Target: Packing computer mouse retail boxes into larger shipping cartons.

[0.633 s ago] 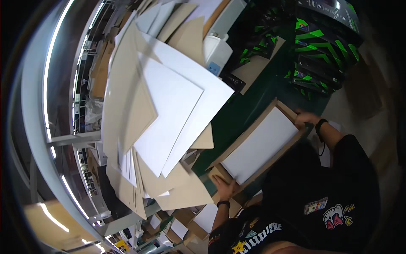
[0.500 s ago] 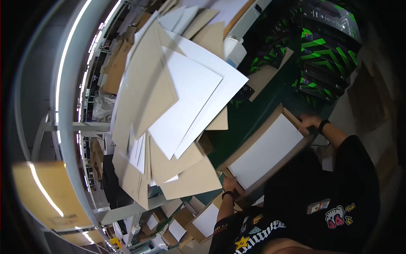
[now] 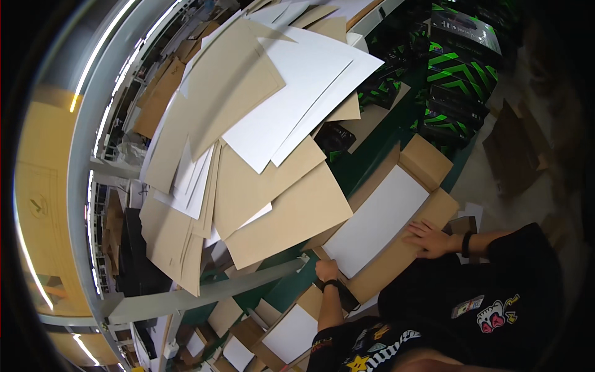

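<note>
An open cardboard box [image 3: 434,203] lies in front of me, tilted across the view, with a white sheet [image 3: 377,217] flat inside it. Its near long flap and right end flap are folded outward. My right hand [image 3: 429,240] rests on the near flap with fingers spread. At the box's left end, my left hand [image 3: 326,271] is closed against the corner, its fingers curled and partly hidden. Beyond the box is a large pile of brown and white cardboard sheets [image 3: 279,198], its lower corner close to the box's left side.
Black boxes with green stripes [image 3: 462,74] are stacked at the upper right, beside a green work surface [image 3: 378,167]. More open boxes with white sheets [image 3: 291,335] stand lower left, beyond a grey metal bar [image 3: 211,297]. Loose cardboard [image 3: 514,149] is on the floor at right.
My right hand has gone from the box's right end to its near flap and opened flat. The box's flaps now spread outward. My left hand stays at the left end. The view has shifted.
</note>
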A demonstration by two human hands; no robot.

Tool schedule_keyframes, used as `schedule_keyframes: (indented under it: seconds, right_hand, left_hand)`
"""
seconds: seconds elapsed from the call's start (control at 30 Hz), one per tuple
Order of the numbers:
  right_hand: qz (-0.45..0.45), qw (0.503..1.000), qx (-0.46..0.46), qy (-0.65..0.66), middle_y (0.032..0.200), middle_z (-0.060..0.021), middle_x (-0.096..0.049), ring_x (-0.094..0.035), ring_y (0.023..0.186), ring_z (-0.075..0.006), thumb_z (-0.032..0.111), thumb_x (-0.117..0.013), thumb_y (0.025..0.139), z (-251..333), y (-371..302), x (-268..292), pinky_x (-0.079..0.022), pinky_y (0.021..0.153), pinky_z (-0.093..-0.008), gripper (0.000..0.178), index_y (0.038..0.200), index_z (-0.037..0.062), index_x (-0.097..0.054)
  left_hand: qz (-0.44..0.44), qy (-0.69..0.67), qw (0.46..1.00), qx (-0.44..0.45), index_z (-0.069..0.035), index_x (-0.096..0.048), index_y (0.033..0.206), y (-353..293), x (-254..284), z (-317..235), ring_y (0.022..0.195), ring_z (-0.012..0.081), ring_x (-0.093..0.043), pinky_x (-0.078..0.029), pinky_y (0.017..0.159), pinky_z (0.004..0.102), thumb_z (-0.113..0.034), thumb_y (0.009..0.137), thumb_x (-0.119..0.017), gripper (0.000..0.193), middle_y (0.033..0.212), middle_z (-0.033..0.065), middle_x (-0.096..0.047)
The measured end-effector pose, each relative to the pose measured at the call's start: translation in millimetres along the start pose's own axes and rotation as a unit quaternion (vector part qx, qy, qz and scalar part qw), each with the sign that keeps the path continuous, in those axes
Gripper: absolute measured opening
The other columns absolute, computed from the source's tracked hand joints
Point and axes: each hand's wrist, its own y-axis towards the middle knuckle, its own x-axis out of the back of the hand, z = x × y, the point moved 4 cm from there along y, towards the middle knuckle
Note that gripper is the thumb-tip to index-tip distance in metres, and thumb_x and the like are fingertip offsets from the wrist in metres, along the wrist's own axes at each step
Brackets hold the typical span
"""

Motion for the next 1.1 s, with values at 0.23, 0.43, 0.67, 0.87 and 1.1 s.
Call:
schedule_keyframes:
  seconds: [0.23, 0.43, 0.67, 0.87, 1.1]
  right_hand:
    - [0.186, 0.977, 0.009, -0.104, 0.094, -0.011, -0.067, -0.063, 0.094, -0.0311, 0.039, -0.082, 0.059, -19.0, 105.3, 5.5, -0.043, 0.09, -0.0518, 0.056, 0.103, 0.009, -0.065]
    - [0.071, 0.995, 0.01, -0.065, 0.073, -0.0111, -0.067, -0.067, 0.076, -0.0303, 0.019, -0.064, 0.074, -33.3, 82.1, -16.5, -0.054, 0.066, -0.0408, 0.012, 0.076, 0.0086, -0.068]
    - [0.065, 0.996, 0.032, -0.059, 0.077, -0.0118, -0.068, -0.068, 0.077, -0.0294, 0.013, -0.059, 0.075, -14.1, 89.3, -12.8, -0.054, 0.067, -0.0412, 0.01, 0.076, 0.008, -0.068]
    - [0.097, 0.994, -0.035, -0.048, 0.087, -0.0101, -0.069, -0.068, 0.085, -0.0269, 0.017, -0.061, 0.077, -21.8, 88.6, -20.6, -0.053, 0.074, -0.0401, 0.015, 0.088, 0.0092, -0.067]
    - [0.066, 0.926, 0.07, 0.366, 0.109, -0.0186, -0.063, -0.06, 0.103, -0.0339, 0.042, -0.065, 0.086, -36.8, 106.8, 167.4, -0.049, 0.086, -0.0408, 0.046, 0.11, 0.002, -0.062]
  left_hand:
    - [-0.028, 0.049, 0.998, 0.018, 0.004, -0.069, 0.084, 6.5, 13.0, 5.2, 0.091, 0.0373, -0.068, -0.056, 0.079, 0.0421, -0.022, 0.067, -0.075, 0.031, 0.095, 0.0249, -0.068]
    - [-0.141, 0.072, 0.953, -0.257, 0.003, -0.038, 0.134, -43.2, 30.9, -46.4, 0.126, 0.0408, -0.043, -0.037, 0.105, 0.0467, -0.031, 0.071, -0.077, 0.082, 0.136, 0.0294, -0.042]
    - [0.192, 0.256, 0.908, -0.269, 0.0, -0.002, 0.149, -5.9, -60.3, -55.1, 0.133, 0.0619, -0.014, -0.027, 0.105, 0.0644, -0.074, 0.063, -0.069, 0.132, 0.15, 0.0361, 0.0]
    - [0.131, 0.209, 0.965, -0.093, -0.001, 0.003, 0.149, -16.8, -87.3, -118.7, 0.136, 0.0602, 0.001, -0.028, 0.095, 0.0746, -0.074, 0.063, -0.069, 0.134, 0.149, 0.0385, 0.007]
    - [0.42, -0.285, 0.795, -0.333, 0.0, -0.057, 0.122, -35.8, 56.9, -286.5, 0.102, 0.016, -0.062, -0.048, 0.09, 0.0279, -0.012, 0.092, -0.063, 0.034, 0.109, 0.0098, -0.066]
